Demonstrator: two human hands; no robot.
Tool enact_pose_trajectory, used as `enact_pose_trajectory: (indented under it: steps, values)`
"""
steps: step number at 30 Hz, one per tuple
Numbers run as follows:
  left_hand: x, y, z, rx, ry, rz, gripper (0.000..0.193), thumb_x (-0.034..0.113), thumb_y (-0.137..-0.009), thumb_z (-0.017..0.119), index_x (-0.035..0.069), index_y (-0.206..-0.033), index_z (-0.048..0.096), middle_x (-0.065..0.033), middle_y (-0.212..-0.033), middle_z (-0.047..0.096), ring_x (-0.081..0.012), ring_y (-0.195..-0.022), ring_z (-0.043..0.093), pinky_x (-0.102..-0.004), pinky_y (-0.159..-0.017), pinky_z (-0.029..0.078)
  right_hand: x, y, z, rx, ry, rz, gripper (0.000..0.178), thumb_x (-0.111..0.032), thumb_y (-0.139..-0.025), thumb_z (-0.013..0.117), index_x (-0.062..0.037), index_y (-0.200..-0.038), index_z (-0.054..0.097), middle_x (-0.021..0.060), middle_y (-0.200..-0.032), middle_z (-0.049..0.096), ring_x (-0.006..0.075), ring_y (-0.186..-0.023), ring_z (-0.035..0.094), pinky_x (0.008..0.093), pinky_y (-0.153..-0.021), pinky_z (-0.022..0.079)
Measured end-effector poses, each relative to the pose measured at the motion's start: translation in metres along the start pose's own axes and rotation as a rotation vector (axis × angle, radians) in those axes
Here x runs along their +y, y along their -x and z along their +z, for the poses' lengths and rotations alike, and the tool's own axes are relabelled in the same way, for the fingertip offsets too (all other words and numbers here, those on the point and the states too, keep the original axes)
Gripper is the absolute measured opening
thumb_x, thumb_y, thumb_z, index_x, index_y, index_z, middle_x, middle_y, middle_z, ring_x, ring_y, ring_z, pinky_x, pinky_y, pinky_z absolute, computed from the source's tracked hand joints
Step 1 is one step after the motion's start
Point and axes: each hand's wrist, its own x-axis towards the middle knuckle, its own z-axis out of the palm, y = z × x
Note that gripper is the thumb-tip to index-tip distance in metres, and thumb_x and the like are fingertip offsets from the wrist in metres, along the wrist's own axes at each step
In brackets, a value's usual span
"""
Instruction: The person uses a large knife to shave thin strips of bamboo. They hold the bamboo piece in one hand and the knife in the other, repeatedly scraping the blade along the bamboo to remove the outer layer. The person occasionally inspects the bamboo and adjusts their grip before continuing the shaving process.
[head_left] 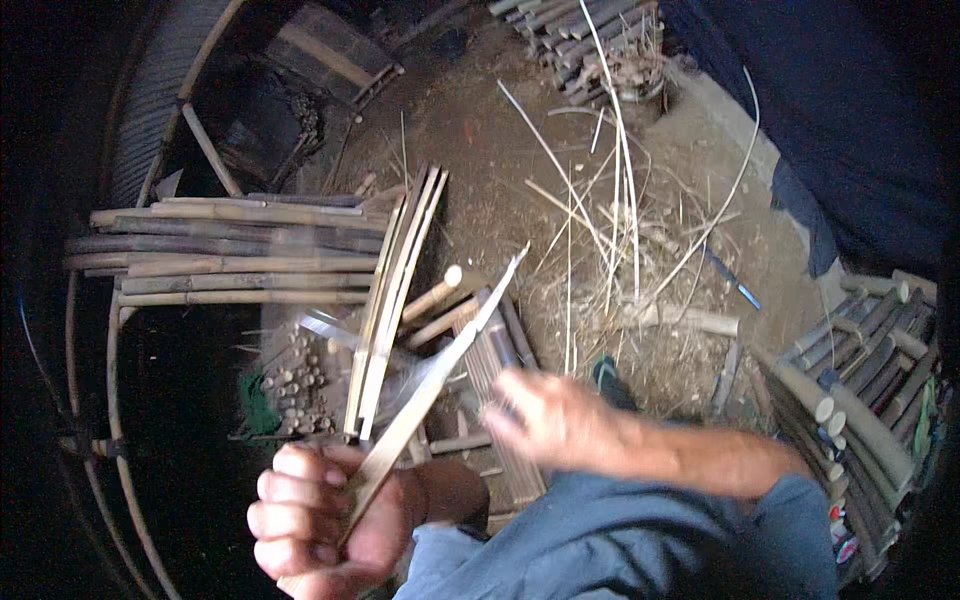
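My left hand is closed around the lower end of a long pale bamboo strip. The strip slants up and away to the right and ends in a ragged, narrow point. To its right is my right hand, smeared by motion, over several dark slats; whether its fingers hold anything cannot be made out. Just beyond my left hand, several split bamboo lengths stand close together, leaning. A blurred, shiny pale shape beside them is too smeared to name.
Bamboo poles lie across a frame at the left, above a stack of cut bamboo tubes. Thin slivers and shavings litter the floor ahead, with a blue-handled tool. More bamboo piles stand right and far back.
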Motion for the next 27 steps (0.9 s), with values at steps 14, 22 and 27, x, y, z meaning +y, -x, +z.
enact_pose_trajectory:
  steps: [14, 22, 27]
  values:
    - [-0.016, -0.018, -0.017, -0.051, 0.051, -0.023, 0.052, 0.049, -0.099, 0.042, 0.015, -0.063, 0.028, 0.0030, -0.062, 0.026, -0.0106, -0.055, 0.023, -0.0272, -0.049, 0.022, 0.032, -0.030, 0.027, 0.130, 0.223, -0.252, 0.023, -0.022, -0.090, 0.062, -0.0011, -0.096, 0.052, 0.0204, -0.073, 0.060, 0.0378, -0.065, 0.065, 0.0449, -0.053, 0.054]
    - [-0.030, -0.023, -0.027, -0.035, -0.004, -0.016, 0.051, 0.045, -0.100, 0.044, 0.014, -0.063, 0.028, 0.0033, -0.062, 0.025, -0.0105, -0.055, 0.024, -0.0269, -0.050, 0.025, -0.020, -0.046, 0.028, 0.203, -0.026, -0.267, 0.021, -0.018, -0.088, 0.065, -0.0003, -0.092, 0.054, 0.0179, -0.080, 0.061, 0.0293, -0.069, 0.067, 0.0403, -0.052, 0.055]
    - [-0.040, -0.041, -0.048, -0.205, -0.020, -0.078, 0.050, 0.048, -0.095, 0.050, 0.013, -0.066, 0.030, 0.0012, -0.063, 0.030, -0.0112, -0.053, 0.027, -0.0261, -0.048, 0.026, 0.083, -0.054, 0.086, 0.080, 0.285, 0.126, 0.029, -0.027, -0.091, 0.058, 0.0004, -0.092, 0.051, 0.0200, -0.062, 0.059, 0.0348, -0.060, 0.066, 0.0458, -0.051, 0.053]
